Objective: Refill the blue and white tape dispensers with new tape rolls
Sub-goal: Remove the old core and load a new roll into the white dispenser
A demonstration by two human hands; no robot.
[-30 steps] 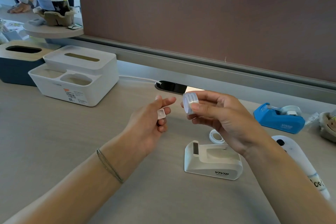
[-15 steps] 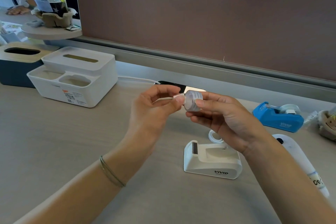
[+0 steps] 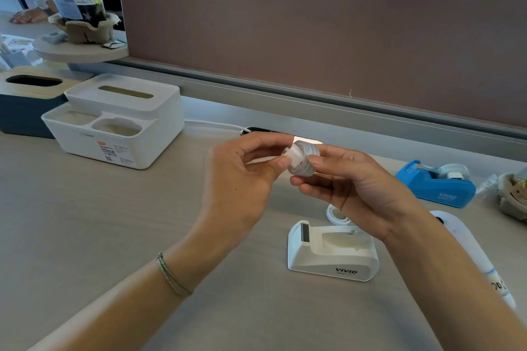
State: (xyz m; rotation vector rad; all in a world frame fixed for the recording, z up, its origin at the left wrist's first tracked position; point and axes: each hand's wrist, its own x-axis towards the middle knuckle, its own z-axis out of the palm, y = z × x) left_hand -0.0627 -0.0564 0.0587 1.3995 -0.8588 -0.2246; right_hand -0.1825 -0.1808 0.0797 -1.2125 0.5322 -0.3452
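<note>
My right hand (image 3: 359, 191) holds a small roll of clear tape (image 3: 306, 159) above the desk by its rim. My left hand (image 3: 242, 179) pinches a small white hub piece (image 3: 291, 154) against the roll's left face. Below them the white tape dispenser (image 3: 330, 255) sits with its cradle bare and its cutter toward the left. A white ring-shaped hub part (image 3: 334, 215) lies on the desk just behind it. The blue tape dispenser (image 3: 436, 189) stands at the right with a roll in it.
A white tissue-box organizer (image 3: 119, 128) and a dark blue box with a wooden lid (image 3: 22, 105) stand at the left. A dark phone with a white cable (image 3: 256, 131) lies by the brown partition (image 3: 313, 31). A white device (image 3: 462, 245) and a cardboard cup holder (image 3: 513, 196) sit at the right.
My left hand has moved right with the small white hub piece and now presses it to the side of the roll in my right hand. Both hands rose slightly.
</note>
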